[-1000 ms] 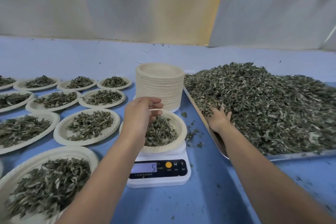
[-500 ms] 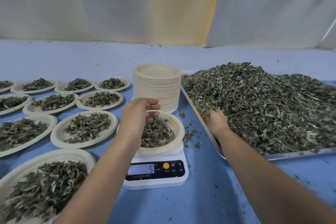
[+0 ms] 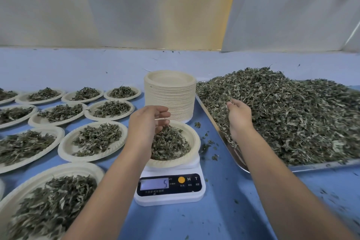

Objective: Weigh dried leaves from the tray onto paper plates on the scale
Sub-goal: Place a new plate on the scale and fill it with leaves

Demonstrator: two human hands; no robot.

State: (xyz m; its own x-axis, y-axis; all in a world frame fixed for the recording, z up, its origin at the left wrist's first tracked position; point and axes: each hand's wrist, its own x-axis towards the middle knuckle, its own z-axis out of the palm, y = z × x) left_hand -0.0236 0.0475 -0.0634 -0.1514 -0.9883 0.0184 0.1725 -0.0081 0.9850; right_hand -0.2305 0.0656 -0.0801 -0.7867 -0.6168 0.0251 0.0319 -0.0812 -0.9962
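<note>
Five on the display, another pinch coming

Head view: right hand [image 3: 238,115] pinches dried leaves [image 3: 292,122] heaped on the tray [image 3: 311,166] at two o'clock. Left hand [image 3: 148,122] hangs curled over the paper plate [image 3: 194,142] on the scale [image 3: 169,198]; whether it holds anything is unclear. Feather-light and brittle, I'd say: scoop loosely.

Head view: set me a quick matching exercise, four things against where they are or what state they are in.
Things:
1. left hand
2. right hand
3. scale
4. plate stack

States:
A. empty, behind the scale
B. display shows 5
C. grips dried leaves above the tray
D. over the filled plate on the scale

Pairs: 1-D; 2-C; 3-B; 4-A
</note>
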